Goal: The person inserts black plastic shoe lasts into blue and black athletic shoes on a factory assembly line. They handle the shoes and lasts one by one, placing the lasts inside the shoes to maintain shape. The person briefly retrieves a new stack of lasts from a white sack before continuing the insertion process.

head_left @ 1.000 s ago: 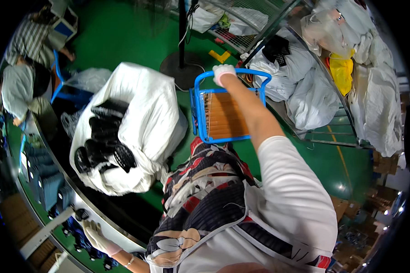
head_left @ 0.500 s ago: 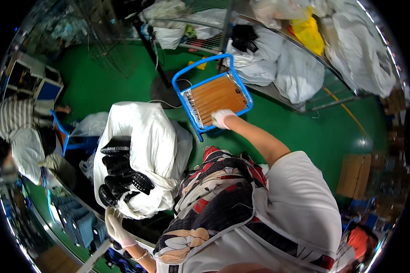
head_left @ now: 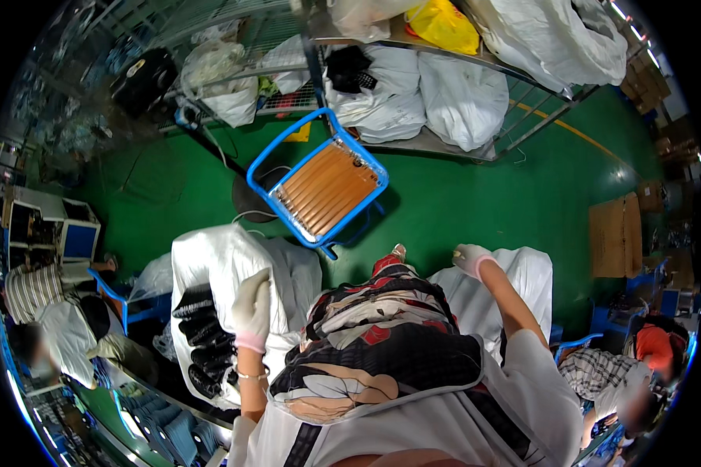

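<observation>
My left hand, in a white glove, is raised over a white sack at the left. Its fingers point forward, and nothing shows in them. Black perforated shoes or clogs lie in a stack at that sack's opening, partly hidden by my wrist. At the right, my gloved right hand is beside another white sack; its fingers are loosely bent with no object visible. Whether it touches the sack I cannot tell. Ahead stands a blue-framed chair with a brown slatted seat, apart from both hands.
Metal shelving at the far side holds white sacks and a yellow bag. A round dark stand base is left of the chair. Cardboard boxes stand at right. People sit at both sides; blue-grey pieces are at lower left.
My right hand has left the chair seat and come back to the right. My left hand has risen from the near edge of the left sack. The view has shifted, uncovering the right sack.
</observation>
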A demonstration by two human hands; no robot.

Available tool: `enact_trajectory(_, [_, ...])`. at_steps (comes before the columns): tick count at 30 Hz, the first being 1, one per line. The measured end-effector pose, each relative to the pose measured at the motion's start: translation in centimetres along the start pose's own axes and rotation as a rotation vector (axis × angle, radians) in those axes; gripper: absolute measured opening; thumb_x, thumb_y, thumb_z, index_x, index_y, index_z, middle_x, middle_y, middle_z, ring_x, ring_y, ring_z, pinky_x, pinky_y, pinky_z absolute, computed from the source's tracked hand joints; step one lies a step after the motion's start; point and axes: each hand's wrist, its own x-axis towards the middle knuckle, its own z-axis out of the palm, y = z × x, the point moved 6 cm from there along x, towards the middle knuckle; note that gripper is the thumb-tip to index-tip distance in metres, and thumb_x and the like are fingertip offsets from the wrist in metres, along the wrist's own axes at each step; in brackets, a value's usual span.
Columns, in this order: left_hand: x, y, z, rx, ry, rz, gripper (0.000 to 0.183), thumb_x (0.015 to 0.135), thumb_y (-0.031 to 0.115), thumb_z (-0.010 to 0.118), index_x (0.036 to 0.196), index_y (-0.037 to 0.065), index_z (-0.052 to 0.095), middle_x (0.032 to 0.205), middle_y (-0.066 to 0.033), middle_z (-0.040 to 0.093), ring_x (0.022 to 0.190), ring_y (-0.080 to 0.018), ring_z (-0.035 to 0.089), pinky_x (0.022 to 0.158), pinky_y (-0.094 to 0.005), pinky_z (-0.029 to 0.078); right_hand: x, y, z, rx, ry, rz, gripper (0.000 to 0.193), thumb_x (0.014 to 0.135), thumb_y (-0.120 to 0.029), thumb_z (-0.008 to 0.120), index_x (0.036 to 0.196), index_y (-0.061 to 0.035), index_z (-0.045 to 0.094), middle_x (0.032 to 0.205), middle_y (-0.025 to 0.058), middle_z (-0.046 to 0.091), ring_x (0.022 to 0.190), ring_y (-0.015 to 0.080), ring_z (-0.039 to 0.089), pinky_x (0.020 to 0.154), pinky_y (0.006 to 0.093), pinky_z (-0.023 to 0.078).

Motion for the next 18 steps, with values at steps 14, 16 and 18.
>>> enact_trajectory(14, [19.0,28.3,25.8,0.111,-0.639,0.831,0.024,0.09,0.013,0.058,0.112,0.002,0.062,0.104,-0.0156,0.062,0.092,-0.033,0.061,0.081,-0.0378,0.05,-7.2,16.6,-11.1,0.351,0.446,0.229,0.029,0.088,-0.028,0.058,0.105,-0.0047,0.062,0.102,0.0176,0.066,0.096,0.034,0.063,0.082,0.0414,0.049])
enact_trajectory(16, [21.4,31.2,28.2,0.146,-0.689,0.871,0.027,0.091,0.014,0.055,0.114,0.001,0.062,0.107,-0.0163,0.062,0.098,-0.0318,0.06,0.088,-0.0356,0.048,-6.9,17.0,-14.2,0.443,0.502,0.155,0.025,0.088,-0.024,0.058,0.106,-0.0077,0.061,0.102,0.0159,0.065,0.095,0.0344,0.062,0.083,0.0423,0.049])
enact_trajectory(18, [23.7,35.0,30.6,0.11,-0.747,0.863,0.027,0.09,0.012,0.056,0.114,0.001,0.062,0.107,-0.0161,0.061,0.099,-0.0313,0.06,0.088,-0.0347,0.048,-7.1,17.6,-18.0,0.403,0.623,0.152,0.023,0.087,-0.021,0.059,0.105,-0.0082,0.061,0.099,0.0151,0.065,0.094,0.0342,0.062,0.08,0.0416,0.05])
